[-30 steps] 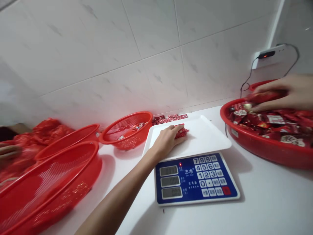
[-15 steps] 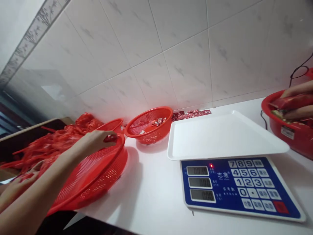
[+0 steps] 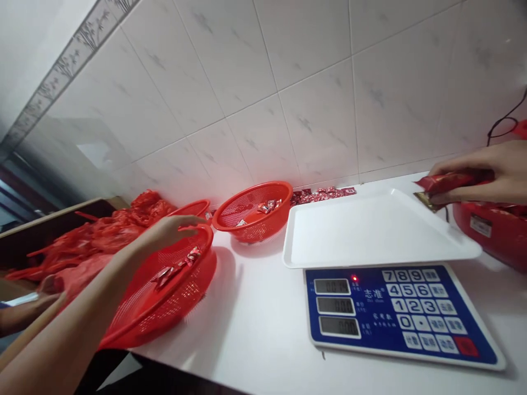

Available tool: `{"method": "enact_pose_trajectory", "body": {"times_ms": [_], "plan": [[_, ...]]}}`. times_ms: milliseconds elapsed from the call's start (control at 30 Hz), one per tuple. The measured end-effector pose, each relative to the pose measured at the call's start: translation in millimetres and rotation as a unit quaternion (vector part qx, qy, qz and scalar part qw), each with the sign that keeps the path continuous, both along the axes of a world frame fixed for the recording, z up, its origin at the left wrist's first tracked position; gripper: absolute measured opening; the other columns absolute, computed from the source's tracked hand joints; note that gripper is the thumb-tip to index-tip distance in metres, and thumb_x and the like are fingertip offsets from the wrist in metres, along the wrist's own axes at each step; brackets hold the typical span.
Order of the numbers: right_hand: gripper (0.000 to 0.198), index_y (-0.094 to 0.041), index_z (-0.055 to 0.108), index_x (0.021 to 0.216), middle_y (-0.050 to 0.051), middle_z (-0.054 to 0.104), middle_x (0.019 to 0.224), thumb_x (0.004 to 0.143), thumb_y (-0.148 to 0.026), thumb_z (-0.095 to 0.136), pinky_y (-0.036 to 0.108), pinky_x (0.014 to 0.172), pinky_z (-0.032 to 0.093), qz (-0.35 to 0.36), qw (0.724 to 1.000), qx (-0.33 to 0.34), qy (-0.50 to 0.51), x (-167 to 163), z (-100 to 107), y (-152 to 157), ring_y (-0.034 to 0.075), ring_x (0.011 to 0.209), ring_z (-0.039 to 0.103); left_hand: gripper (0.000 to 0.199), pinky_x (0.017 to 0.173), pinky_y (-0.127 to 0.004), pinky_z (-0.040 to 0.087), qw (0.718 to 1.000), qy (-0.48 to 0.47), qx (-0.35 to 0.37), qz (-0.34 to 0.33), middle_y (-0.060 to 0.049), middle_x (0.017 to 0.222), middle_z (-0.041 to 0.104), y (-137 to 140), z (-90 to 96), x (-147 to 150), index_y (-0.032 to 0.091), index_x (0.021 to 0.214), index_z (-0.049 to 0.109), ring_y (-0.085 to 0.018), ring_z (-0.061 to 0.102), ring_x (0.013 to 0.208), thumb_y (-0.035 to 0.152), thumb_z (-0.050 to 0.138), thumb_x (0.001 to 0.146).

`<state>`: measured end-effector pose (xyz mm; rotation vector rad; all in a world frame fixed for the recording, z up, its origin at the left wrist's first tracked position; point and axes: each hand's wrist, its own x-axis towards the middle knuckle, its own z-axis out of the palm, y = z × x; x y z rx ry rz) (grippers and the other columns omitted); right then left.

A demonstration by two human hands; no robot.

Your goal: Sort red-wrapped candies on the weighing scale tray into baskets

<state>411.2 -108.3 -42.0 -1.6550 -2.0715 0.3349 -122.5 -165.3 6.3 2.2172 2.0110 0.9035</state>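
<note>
My left hand (image 3: 175, 227) hangs over the rim of a large red mesh basket (image 3: 201, 280), palm down with fingers stretched out and nothing in them. Several red-wrapped candies (image 3: 191, 256) lie inside that basket, below the fingers. At the right, my right hand (image 3: 473, 170) grips small red and gold wrapped packets (image 3: 447, 184) between thumb and fingers. It is above the right edge of the scale's white tray (image 3: 349, 230), beside a red basin (image 3: 473, 225) of wrapped packets.
The blue scale panel (image 3: 370, 296) faces me. Behind stands a smaller red basket (image 3: 255, 233) with a few candies; a row of red packets (image 3: 323, 193) lies along the wall. Red plastic bags (image 3: 111, 230) heap at left, near another person's hand (image 3: 47, 299).
My left hand has let go of candies, which now lie in the large basket. My right hand has risen out of the basin and moved left with packets in its grip.
</note>
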Motion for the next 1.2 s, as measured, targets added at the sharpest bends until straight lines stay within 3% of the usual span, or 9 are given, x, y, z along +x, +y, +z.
{"method": "enact_pose_trajectory", "body": {"times_ms": [67, 167, 267, 367, 467, 567, 700, 933, 1200], "plan": [[0.044, -0.024, 0.075, 0.097, 0.010, 0.076, 0.101, 0.070, -0.059, 0.076, 0.038, 0.080, 0.050, 0.038, 0.997, -0.025, 0.060, -11, 4, -9, 0.027, 0.095, 0.069, 0.044, 0.083, -0.034, 0.050, 0.999, 0.031, -0.002, -0.006, 0.002, 0.081, 0.078, 4, 13.0, 36, 0.026, 0.080, 0.075, -0.020, 0.066, 0.080, 0.068, 0.072, 0.070], [0.048, -0.020, 0.070, 0.110, 0.011, 0.073, 0.109, 0.074, -0.052, 0.075, 0.030, 0.067, 0.054, 0.143, 0.969, -0.092, 0.181, -39, 1, -17, 0.025, 0.094, 0.069, 0.045, 0.087, -0.037, 0.050, 0.997, 0.036, 0.006, -0.063, -0.002, 0.096, 0.079, 11, 17.0, 116, 0.024, 0.093, 0.075, -0.022, 0.069, 0.089, 0.066, 0.063, 0.080], [0.039, -0.015, 0.069, 0.107, 0.011, 0.073, 0.107, 0.076, -0.038, 0.075, 0.025, 0.065, 0.051, 0.216, 0.940, -0.106, 0.241, -63, -15, -11, 0.020, 0.090, 0.069, 0.049, 0.076, -0.036, 0.057, 0.973, -0.047, -0.080, -0.212, -0.009, 0.101, 0.077, 18, -4.6, 201, 0.021, 0.110, 0.069, -0.024, 0.072, 0.088, 0.063, 0.056, 0.087], [0.022, -0.015, 0.070, 0.097, 0.006, 0.073, 0.090, 0.078, -0.026, 0.066, 0.025, 0.064, 0.047, 0.204, 0.952, -0.067, 0.218, -71, -27, -3, 0.017, 0.082, 0.067, 0.054, 0.076, -0.038, 0.060, 0.933, -0.073, -0.163, -0.313, -0.012, 0.108, 0.074, 32, -38.5, 253, 0.022, 0.124, 0.059, -0.025, 0.072, 0.092, 0.055, 0.066, 0.082], [0.024, -0.017, 0.072, 0.099, 0.007, 0.073, 0.093, 0.077, -0.022, 0.064, 0.026, 0.069, 0.046, 0.163, 0.970, -0.032, 0.181, -66, -25, 0, 0.019, 0.087, 0.066, 0.062, 0.080, -0.043, 0.060, 0.951, -0.070, -0.143, -0.264, -0.013, 0.111, 0.072, 51, -54.6, 263, 0.021, 0.125, 0.057, -0.027, 0.071, 0.093, 0.057, 0.070, 0.077], [0.037, -0.019, 0.068, 0.112, 0.008, 0.071, 0.104, 0.077, -0.030, 0.071, 0.027, 0.069, 0.046, 0.126, 0.974, -0.037, 0.182, -54, -16, 0, 0.020, 0.089, 0.065, 0.060, 0.083, -0.043, 0.058, 0.970, -0.091, -0.056, -0.219, -0.012, 0.112, 0.071, 60, -41.7, 260, 0.021, 0.120, 0.061, -0.028, 0.070, 0.099, 0.064, 0.066, 0.079], [0.026, -0.016, 0.060, 0.101, 0.005, 0.067, 0.092, 0.080, -0.029, 0.070, 0.024, 0.062, 0.044, 0.125, 0.968, -0.049, 0.211, -48, -7, -5, 0.014, 0.077, 0.062, 0.052, 0.078, -0.036, 0.058, 0.958, -0.091, -0.048, -0.268, -0.009, 0.110, 0.074, 55, -20.5, 275, 0.024, 0.116, 0.067, -0.025, 0.071, 0.096, 0.060, 0.070, 0.080], [0.034, -0.020, 0.048, 0.101, 0.002, 0.066, 0.081, 0.079, -0.025, 0.073, 0.024, 0.055, 0.050, 0.184, 0.946, -0.073, 0.256, -65, -7, -23, 0.015, 0.067, 0.064, 0.012, 0.061, -0.025, 0.049, 0.947, -0.106, 0.005, -0.305, -0.002, 0.081, 0.074, 39, -32.9, 281, 0.020, 0.088, 0.071, -0.016, 0.069, 0.072, 0.032, 0.070, 0.087], [0.020, -0.018, 0.060, 0.094, 0.001, 0.064, 0.075, 0.081, -0.025, 0.074, 0.023, 0.056, 0.047, 0.181, 0.956, -0.068, 0.219, -72, -7, -26, 0.013, 0.065, 0.063, 0.004, 0.061, -0.023, 0.048, 0.940, -0.107, -0.011, -0.324, -0.001, 0.076, 0.069, 33, -27.4, 267, 0.016, 0.082, 0.067, -0.015, 0.068, 0.072, 0.017, 0.070, 0.085]]}}
